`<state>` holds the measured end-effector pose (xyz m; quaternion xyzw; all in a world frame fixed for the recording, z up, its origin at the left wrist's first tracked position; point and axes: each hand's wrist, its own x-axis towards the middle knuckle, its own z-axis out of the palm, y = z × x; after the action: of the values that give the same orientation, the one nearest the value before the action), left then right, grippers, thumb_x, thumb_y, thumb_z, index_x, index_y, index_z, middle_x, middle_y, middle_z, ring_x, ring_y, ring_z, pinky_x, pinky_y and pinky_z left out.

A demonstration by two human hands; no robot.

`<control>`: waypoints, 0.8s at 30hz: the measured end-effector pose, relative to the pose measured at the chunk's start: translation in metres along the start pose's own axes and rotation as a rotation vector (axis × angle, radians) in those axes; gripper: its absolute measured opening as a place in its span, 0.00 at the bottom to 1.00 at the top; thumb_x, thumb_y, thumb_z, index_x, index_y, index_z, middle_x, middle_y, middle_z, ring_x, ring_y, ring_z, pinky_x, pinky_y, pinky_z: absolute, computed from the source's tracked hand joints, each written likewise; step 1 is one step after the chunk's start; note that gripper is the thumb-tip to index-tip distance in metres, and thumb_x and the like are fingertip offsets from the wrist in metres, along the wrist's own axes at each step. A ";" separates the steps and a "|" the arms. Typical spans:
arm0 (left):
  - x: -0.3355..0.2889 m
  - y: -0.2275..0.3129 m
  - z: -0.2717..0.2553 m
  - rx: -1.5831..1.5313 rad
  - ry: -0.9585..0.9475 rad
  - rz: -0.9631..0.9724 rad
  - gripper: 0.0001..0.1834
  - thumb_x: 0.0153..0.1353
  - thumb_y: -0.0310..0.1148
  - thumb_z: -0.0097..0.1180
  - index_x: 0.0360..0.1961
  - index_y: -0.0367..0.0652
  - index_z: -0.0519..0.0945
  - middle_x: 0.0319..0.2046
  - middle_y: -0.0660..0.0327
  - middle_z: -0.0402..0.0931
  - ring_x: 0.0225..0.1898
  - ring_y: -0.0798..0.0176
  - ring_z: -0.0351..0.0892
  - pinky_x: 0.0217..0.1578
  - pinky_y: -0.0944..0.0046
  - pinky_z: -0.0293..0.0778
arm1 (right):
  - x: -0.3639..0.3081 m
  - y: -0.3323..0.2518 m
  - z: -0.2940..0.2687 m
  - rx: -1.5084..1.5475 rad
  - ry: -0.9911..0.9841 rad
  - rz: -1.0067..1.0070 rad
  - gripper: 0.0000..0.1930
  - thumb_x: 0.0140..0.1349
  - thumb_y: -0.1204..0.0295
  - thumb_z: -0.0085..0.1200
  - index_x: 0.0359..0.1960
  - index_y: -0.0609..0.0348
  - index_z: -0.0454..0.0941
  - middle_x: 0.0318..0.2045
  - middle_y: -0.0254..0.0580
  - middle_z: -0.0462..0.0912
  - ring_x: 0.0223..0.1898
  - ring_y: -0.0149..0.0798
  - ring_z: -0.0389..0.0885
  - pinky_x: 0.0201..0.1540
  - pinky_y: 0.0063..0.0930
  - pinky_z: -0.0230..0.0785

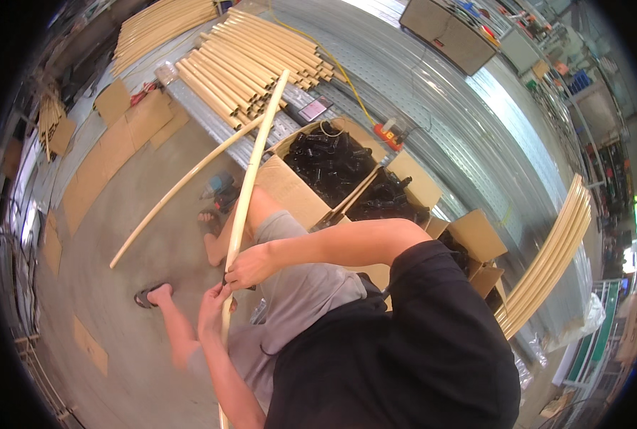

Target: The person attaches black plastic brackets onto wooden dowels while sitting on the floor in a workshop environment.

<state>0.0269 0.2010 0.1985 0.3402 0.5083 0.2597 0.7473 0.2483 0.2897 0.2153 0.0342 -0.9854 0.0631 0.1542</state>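
Black shirt foremost, we have our left hand and right hand closed on a long tan pole, which slants past an open carton of black parts.

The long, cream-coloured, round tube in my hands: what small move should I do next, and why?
Perhaps steady the long, cream-coloured, round tube with your left hand and adjust the small black piece with your right hand, because both hands meet there and partly hide it.
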 end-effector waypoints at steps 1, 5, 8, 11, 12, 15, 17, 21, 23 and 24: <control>0.003 0.002 0.002 -0.009 -0.019 0.008 0.14 0.67 0.39 0.60 0.44 0.38 0.81 0.28 0.69 0.75 0.20 0.73 0.71 0.22 0.72 0.65 | -0.001 0.002 0.001 0.005 0.040 -0.040 0.08 0.57 0.71 0.52 0.36 0.60 0.74 0.32 0.41 0.75 0.34 0.41 0.80 0.38 0.34 0.75; 0.003 0.004 0.011 -0.036 -0.043 0.020 0.14 0.67 0.39 0.60 0.44 0.38 0.81 0.27 0.68 0.76 0.20 0.73 0.71 0.22 0.72 0.64 | -0.015 -0.013 0.007 0.024 0.032 0.172 0.07 0.56 0.71 0.53 0.34 0.60 0.74 0.32 0.41 0.75 0.35 0.42 0.80 0.37 0.34 0.75; 0.010 0.006 0.019 -0.021 -0.059 0.014 0.14 0.67 0.40 0.60 0.44 0.38 0.81 0.27 0.68 0.76 0.19 0.74 0.71 0.21 0.72 0.64 | -0.023 -0.034 0.006 0.021 0.064 0.362 0.08 0.54 0.71 0.54 0.33 0.61 0.73 0.32 0.42 0.75 0.35 0.42 0.80 0.37 0.33 0.74; 0.018 0.010 0.028 0.011 -0.064 0.002 0.14 0.67 0.40 0.60 0.44 0.39 0.81 0.26 0.69 0.75 0.19 0.74 0.71 0.21 0.73 0.65 | -0.029 -0.057 0.012 -0.023 0.127 0.628 0.09 0.52 0.71 0.55 0.33 0.62 0.73 0.32 0.43 0.75 0.35 0.43 0.79 0.37 0.33 0.73; 0.019 0.010 0.032 0.017 -0.058 0.001 0.14 0.67 0.39 0.60 0.44 0.39 0.81 0.26 0.69 0.75 0.19 0.75 0.71 0.21 0.73 0.65 | -0.026 -0.065 0.018 -0.020 0.168 0.734 0.09 0.52 0.71 0.55 0.33 0.62 0.73 0.32 0.44 0.75 0.35 0.43 0.79 0.37 0.33 0.72; 0.021 0.011 0.034 0.033 -0.051 0.012 0.13 0.67 0.40 0.60 0.43 0.40 0.81 0.25 0.70 0.75 0.19 0.75 0.71 0.21 0.73 0.65 | -0.010 -0.089 0.027 -0.012 0.274 1.081 0.09 0.51 0.72 0.54 0.34 0.62 0.72 0.32 0.45 0.75 0.35 0.44 0.79 0.37 0.34 0.72; 0.021 0.016 0.044 0.058 -0.039 0.006 0.13 0.67 0.40 0.60 0.42 0.41 0.81 0.25 0.70 0.74 0.19 0.75 0.71 0.21 0.73 0.65 | -0.002 -0.100 0.031 -0.025 0.426 1.269 0.09 0.51 0.74 0.53 0.34 0.62 0.72 0.31 0.45 0.75 0.35 0.44 0.79 0.37 0.33 0.71; 0.022 0.022 0.050 0.135 -0.037 0.024 0.12 0.67 0.39 0.59 0.42 0.41 0.79 0.24 0.68 0.75 0.19 0.74 0.71 0.21 0.73 0.65 | -0.006 -0.104 0.023 -0.007 0.456 1.312 0.08 0.53 0.72 0.53 0.33 0.61 0.73 0.31 0.44 0.75 0.35 0.43 0.79 0.35 0.32 0.71; 0.021 0.026 0.053 0.155 -0.037 0.037 0.12 0.68 0.39 0.59 0.43 0.40 0.78 0.24 0.67 0.76 0.19 0.73 0.72 0.21 0.73 0.65 | -0.008 -0.105 0.019 -0.038 0.483 1.214 0.08 0.54 0.71 0.54 0.33 0.61 0.73 0.32 0.43 0.76 0.34 0.42 0.79 0.35 0.32 0.71; 0.021 0.027 0.056 0.144 -0.040 0.020 0.13 0.68 0.39 0.59 0.43 0.40 0.78 0.25 0.66 0.76 0.19 0.72 0.72 0.21 0.73 0.65 | -0.015 -0.103 0.016 -0.035 0.466 1.111 0.08 0.54 0.70 0.54 0.33 0.60 0.74 0.32 0.42 0.76 0.35 0.42 0.79 0.35 0.31 0.72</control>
<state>0.0853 0.2195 0.2209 0.4031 0.5072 0.2230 0.7284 0.2667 0.1863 0.2073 -0.5031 -0.7969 0.1239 0.3105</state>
